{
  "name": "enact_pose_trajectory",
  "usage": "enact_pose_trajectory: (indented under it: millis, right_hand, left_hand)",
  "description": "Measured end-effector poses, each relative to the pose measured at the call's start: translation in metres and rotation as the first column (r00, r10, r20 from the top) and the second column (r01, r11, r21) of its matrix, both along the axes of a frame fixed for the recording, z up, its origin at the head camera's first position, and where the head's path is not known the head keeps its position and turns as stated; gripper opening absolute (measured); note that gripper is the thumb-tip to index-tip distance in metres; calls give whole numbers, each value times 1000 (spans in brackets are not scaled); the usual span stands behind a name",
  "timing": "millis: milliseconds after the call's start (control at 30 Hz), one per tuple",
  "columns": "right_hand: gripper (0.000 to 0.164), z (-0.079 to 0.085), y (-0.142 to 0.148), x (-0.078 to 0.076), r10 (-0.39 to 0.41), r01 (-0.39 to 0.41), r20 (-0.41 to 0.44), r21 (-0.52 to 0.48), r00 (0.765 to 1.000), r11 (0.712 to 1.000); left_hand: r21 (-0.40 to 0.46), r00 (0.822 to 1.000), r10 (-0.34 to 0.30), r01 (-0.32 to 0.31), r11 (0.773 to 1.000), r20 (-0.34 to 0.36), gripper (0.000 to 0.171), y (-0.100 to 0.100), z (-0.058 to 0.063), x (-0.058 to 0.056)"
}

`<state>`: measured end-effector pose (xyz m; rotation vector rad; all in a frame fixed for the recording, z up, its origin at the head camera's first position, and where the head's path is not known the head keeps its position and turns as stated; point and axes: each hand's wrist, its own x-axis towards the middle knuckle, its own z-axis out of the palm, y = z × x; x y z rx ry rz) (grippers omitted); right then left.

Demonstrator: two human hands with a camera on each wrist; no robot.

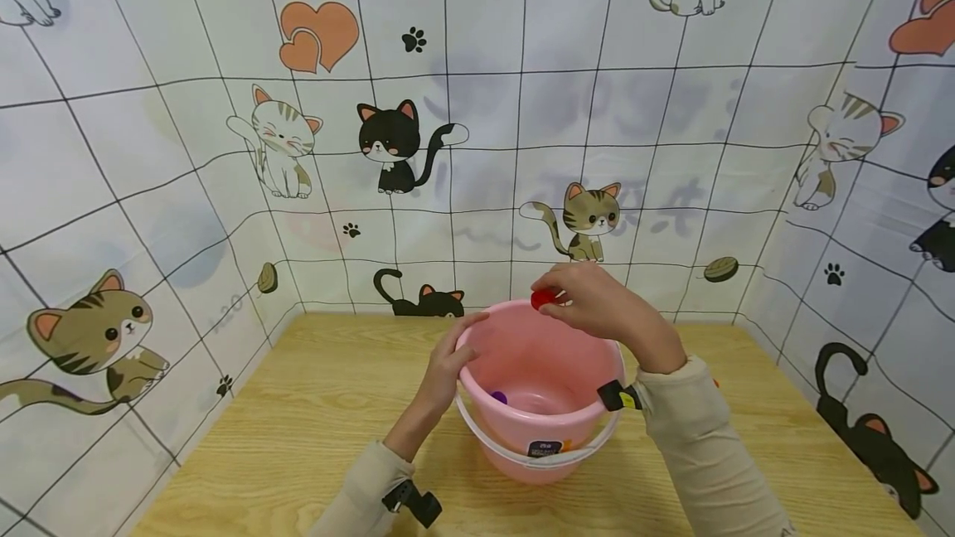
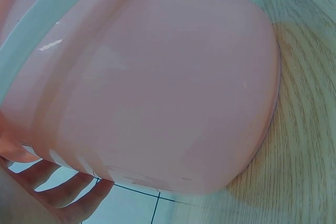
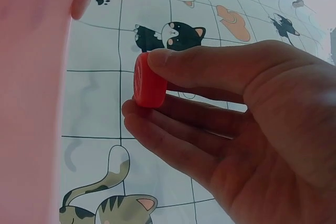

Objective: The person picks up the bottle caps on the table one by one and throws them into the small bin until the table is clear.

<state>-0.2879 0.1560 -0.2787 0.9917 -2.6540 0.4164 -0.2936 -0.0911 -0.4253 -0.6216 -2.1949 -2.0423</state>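
Observation:
A pink bucket [image 1: 537, 429] stands upright on the wooden table, its white handle [image 1: 548, 462] hanging down at the front. My left hand [image 1: 445, 367] grips the bucket's left rim, thumb over the edge and fingers along the outside. Between thumb and fingertips, my right hand [image 3: 231, 103] pinches a red bottle cap [image 3: 149, 81] with raised marks on its face. In the head view that cap is over the far rim of the bucket. Inside, a small purple piece [image 1: 499, 397] lies at the bottom left, partly hidden by the near wall.
The wooden table [image 1: 313, 421] stretches out around the bucket. A wall covering [image 1: 485, 131] with cat pictures and grid lines encloses it at the back and sides. Just past the right sleeve shows a small red thing [image 1: 717, 384], mostly hidden.

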Motion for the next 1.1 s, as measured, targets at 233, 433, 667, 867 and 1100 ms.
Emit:
enact_pose_trajectory:
  millis: [233,433,667,867,1100]
  right_hand:
    - [25,-1,1,-1,0,0,-6,2,1000,1000]
    - [25,-1,1,-1,-7,7,-4,5,1000,1000]
    - [26,-1,0,0,-10,10,2,4,1000,1000]
    - [26,1,0,1,-13,13,-3,7,1000,1000]
    - [29,2,-1,2,-25,25,17,9,1000,1000]
  left_hand:
    - [-3,1000,4,-4,1000,2,56,0,0,0]
    - [-6,1000,7,-7,1000,1,57,0,0,0]
    - [-10,1000,10,-10,1000,2,56,0,-1,-1]
    - [-8,1000,-1,1,1000,-5,56,0,-1,-1]
    - [-10,1000,11,-11,1000,-5,57,0,-1,0]
